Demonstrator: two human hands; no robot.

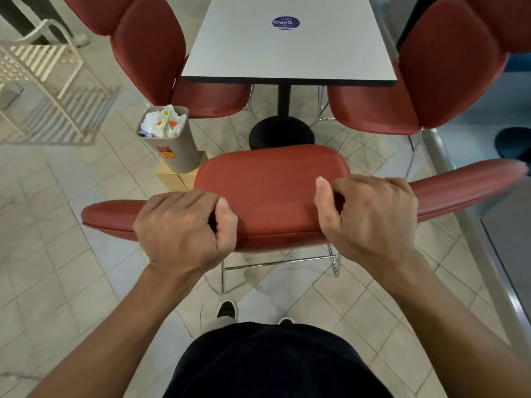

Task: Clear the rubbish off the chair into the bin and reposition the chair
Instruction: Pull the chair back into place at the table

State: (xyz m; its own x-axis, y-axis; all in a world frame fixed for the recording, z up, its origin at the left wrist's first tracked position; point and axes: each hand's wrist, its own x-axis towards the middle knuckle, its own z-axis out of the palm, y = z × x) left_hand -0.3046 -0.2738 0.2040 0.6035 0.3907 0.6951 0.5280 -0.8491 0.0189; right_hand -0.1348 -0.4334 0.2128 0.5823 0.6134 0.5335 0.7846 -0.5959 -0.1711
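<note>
A red padded chair stands in front of me, its seat bare and facing the table. My left hand grips the top edge of its backrest left of centre. On the same edge, right of centre, my right hand is closed. To the left of the chair a grey bin rests on a cardboard box. Crumpled white paper rubbish fills the bin to its rim.
A grey table on a black pedestal base stands beyond the chair. Red chairs sit at its left and right. A white metal rack is at far left. A metal rail runs along the right.
</note>
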